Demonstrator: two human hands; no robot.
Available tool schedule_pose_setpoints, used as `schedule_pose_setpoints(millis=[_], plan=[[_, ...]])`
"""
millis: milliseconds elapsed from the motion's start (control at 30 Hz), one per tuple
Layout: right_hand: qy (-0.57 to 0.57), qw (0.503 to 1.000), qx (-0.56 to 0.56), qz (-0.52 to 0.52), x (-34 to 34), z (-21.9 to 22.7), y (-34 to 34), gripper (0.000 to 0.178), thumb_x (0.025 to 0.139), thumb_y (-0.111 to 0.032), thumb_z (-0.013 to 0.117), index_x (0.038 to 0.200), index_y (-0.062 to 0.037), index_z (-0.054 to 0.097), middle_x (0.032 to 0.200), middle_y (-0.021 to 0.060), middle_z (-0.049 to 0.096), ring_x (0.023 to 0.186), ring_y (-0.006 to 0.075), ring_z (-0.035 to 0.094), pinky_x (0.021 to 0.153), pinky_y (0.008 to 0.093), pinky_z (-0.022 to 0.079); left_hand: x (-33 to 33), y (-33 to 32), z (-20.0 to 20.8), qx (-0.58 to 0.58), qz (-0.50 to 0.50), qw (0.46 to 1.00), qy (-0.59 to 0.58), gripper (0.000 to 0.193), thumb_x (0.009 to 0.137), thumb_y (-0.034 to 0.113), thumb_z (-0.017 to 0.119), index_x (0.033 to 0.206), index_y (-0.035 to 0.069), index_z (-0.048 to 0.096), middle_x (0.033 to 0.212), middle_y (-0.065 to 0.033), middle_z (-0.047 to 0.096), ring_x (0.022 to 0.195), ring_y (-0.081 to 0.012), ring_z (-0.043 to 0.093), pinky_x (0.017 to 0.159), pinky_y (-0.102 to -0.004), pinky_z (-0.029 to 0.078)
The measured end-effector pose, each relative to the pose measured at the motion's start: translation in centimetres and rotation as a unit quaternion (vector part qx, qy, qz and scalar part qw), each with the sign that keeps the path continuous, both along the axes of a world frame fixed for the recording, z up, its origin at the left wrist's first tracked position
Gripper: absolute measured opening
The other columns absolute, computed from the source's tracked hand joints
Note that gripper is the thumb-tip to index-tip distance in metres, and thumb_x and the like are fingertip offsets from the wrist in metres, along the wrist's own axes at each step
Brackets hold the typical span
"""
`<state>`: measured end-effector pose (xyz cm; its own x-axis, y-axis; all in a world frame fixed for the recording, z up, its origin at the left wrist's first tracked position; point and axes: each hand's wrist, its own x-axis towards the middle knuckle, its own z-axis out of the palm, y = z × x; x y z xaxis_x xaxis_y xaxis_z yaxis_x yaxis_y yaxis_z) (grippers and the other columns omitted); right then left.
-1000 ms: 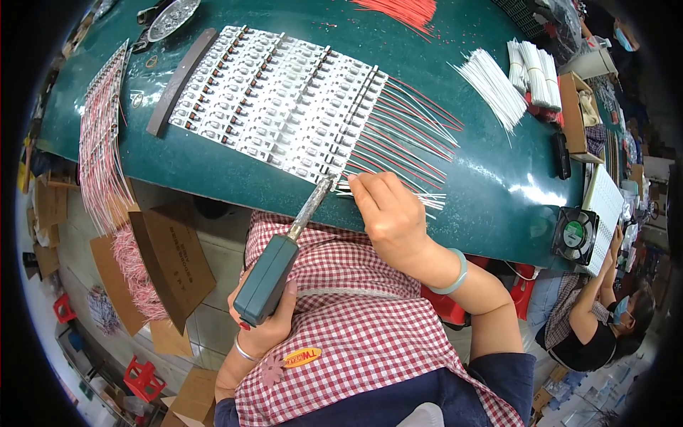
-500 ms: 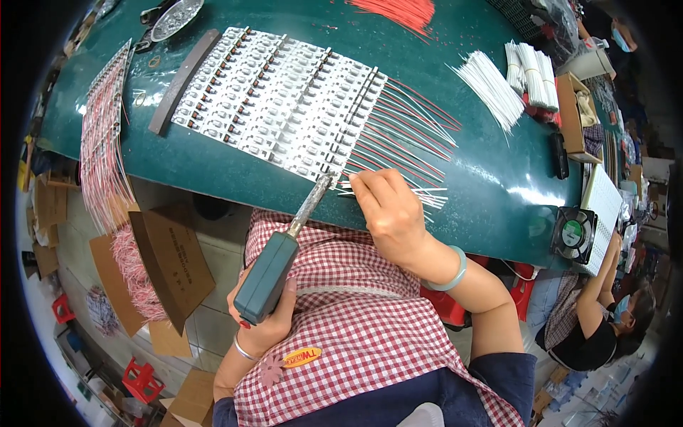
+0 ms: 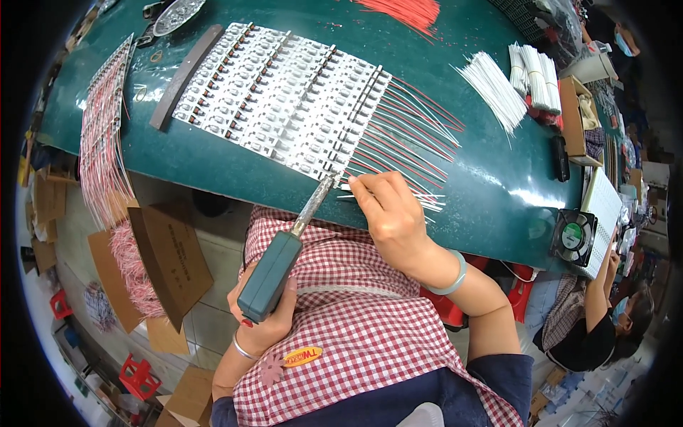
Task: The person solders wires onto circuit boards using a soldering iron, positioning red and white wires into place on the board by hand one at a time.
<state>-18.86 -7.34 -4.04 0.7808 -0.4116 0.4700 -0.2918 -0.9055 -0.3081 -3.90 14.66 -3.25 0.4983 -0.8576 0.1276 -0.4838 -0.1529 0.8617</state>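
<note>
My left hand (image 3: 274, 329) is wrapped round the green handle of a soldering iron (image 3: 307, 215). Its metal tip rests at the near right corner of a white circuit board panel (image 3: 277, 99), which carries rows of small parts. At that same corner my right hand (image 3: 390, 213) pinches the end of a white wire (image 3: 346, 187) close to the tip; the fingers hide part of the wire. Red and white wires (image 3: 413, 124) fan out from the panel's right edge.
A dark bar (image 3: 186, 77) lies along the panel's left edge. Bundled white wires (image 3: 492, 91) and red wires (image 3: 405, 11) lie farther back. A wired panel (image 3: 103, 128) hangs over the table's left side above a cardboard box (image 3: 174, 263). A fan (image 3: 573, 233) stands right, near a co-worker (image 3: 590, 320).
The panel appears shifted very slightly in view. Both hands keep their grips, with the iron's tip still at the panel's near right corner.
</note>
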Motion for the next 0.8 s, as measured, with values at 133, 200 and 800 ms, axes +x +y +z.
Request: schedule_pose_setpoints(millis=[133, 200, 800], plan=[[0.002, 1.0, -0.001, 0.001, 0.0, 0.0, 0.0, 0.038, 0.073, 0.004, 0.07, 0.11, 0.0132, 0.07, 0.102, 0.0154, 0.066, 0.09, 0.0283, 0.062, 0.069, 0.0323, 0.057, -0.1, -0.2, 0.1, 0.018, -0.01, 1.0, -0.011, 0.025, 0.076, -0.004, 0.077, 0.101, -0.007, 0.073, 0.096, -0.0193, 0.073, 0.079, -0.0297, 0.074, 0.07, -0.0329, 0.058], [0.004, 1.0, 0.0, 0.002, 0.0, -0.1, 0.0, 0.038, 0.073, 0.004, 0.07, 0.11, 0.0135, 0.07, 0.102, 0.0155, 0.066, 0.091, 0.0284, 0.062, 0.069, 0.0323, 0.057, -0.2, -0.6, 0.4, 0.009, -0.012, 1.0, -0.018, 0.024, 0.076, -0.004, 0.077, 0.1, -0.007, 0.072, 0.097, -0.0187, 0.073, 0.078, -0.0286, 0.074, 0.068, -0.0324, 0.058], [0.013, 1.0, 0.001, -0.005, 0.0, 0.0, 0.1, 0.036, 0.075, 0.004, 0.07, 0.109, 0.0139, 0.07, 0.102, 0.0154, 0.066, 0.089, 0.0273, 0.062, 0.067, 0.0315, 0.056, -0.1, 1.4, -0.9, 0.018, 0.026, 0.999, 0.022, 0.026, 0.083, 0.003, 0.078, 0.105, -0.008, 0.072, 0.093, -0.0193, 0.072, 0.076, -0.0296, 0.073, 0.067, -0.0333, 0.057]])
